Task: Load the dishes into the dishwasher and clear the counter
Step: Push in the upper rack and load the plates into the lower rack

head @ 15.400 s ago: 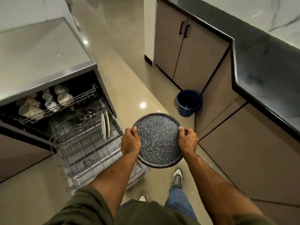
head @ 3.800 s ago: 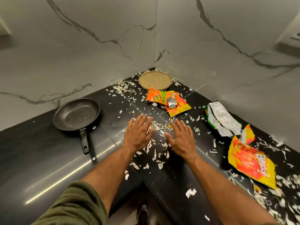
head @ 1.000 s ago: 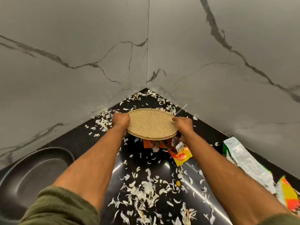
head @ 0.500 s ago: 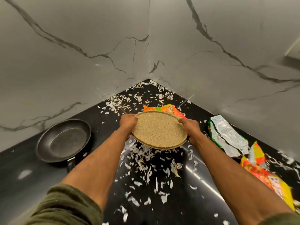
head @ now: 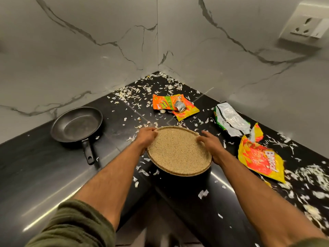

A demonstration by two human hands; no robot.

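Observation:
A round speckled tan plate [head: 179,151] hangs above the black corner counter [head: 44,175], held by both hands. My left hand [head: 146,137] grips its left rim and my right hand [head: 211,145] grips its right rim, fingers curled over the edge. A dark frying pan [head: 76,124] sits on the counter to the left, its handle pointing toward me. White shreds of scrap litter the counter around and behind the plate.
An orange snack wrapper [head: 173,106] lies near the wall corner. A green and silver wrapper [head: 230,119] and a yellow-red chip bag [head: 260,158] lie on the right. A wall socket [head: 308,25] is at the upper right. Marble walls close off the corner.
Both hands have lifted the plate from the back corner and drawn it toward me, away from the orange wrapper. The pan and wrappers have not moved.

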